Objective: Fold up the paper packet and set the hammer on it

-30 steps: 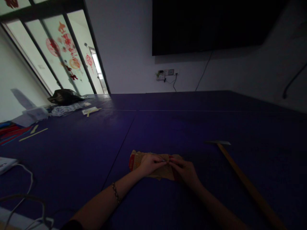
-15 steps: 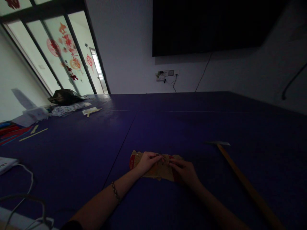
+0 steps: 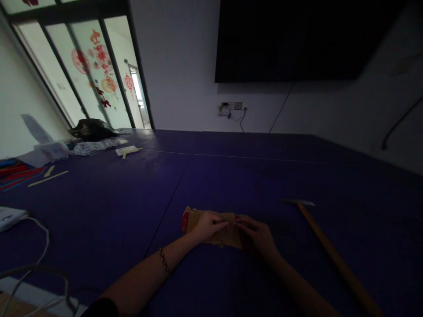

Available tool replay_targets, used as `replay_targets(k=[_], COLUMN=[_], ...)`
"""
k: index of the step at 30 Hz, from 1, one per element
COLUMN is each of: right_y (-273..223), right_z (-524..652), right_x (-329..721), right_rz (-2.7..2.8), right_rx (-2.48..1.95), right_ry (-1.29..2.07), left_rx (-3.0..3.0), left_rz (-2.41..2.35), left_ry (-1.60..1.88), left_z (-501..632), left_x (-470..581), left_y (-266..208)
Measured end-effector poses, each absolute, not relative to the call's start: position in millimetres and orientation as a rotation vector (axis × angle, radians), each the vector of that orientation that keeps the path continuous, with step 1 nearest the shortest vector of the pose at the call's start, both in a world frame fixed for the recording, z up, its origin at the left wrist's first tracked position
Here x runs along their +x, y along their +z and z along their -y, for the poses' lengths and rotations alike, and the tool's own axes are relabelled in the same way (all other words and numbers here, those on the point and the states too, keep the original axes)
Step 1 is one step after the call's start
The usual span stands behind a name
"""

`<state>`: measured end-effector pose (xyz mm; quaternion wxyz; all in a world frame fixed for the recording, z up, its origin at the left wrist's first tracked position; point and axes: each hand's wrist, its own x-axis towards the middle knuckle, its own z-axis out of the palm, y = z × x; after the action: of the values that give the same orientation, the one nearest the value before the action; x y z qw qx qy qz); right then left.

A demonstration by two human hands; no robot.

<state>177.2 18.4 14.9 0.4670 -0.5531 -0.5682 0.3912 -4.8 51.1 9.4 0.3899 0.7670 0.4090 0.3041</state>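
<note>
A flat, crumpled piece of brown packaging with red ends and small print lies on the dark purple table in front of me. My left hand rests over its middle, thumb and forefinger pinched together at the surface. From the other side my right hand pinches near the red right end, its fingertips close to those of the left. The dim light hides exactly what lies between the fingertips. Off to the right is a tool with a long wooden handle and a thin pointed metal head.
At the left stand a white device with cables and red and blue strips. Farther back are a black bag, papers and a small white piece with yellowish strips. A large screen hangs on the wall.
The view has tilted slightly. Both hands stay on the brown packaging, with only small movements of the fingers.
</note>
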Motion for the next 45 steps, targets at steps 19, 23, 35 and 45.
replay_targets(k=[19, 23, 35, 45], right_y=[71, 84, 89, 98], right_z=[-53, -72, -83, -77], right_x=[148, 133, 123, 115], right_rz=[1.066, 1.165, 1.727, 2.081], right_rx=[-1.182, -1.171, -1.55, -1.942], right_ry=[1.457, 1.554, 1.382, 0.947], left_rx=[1.137, 0.835, 0.392, 0.318], left_rz=[-0.969, -0.953, -0.853, -0.837], left_ry=[1.083, 1.12, 1.019, 0.962], left_z=[-58, -56, -45, -32], left_x=[-4, -7, 8, 14], left_y=[44, 53, 34, 33])
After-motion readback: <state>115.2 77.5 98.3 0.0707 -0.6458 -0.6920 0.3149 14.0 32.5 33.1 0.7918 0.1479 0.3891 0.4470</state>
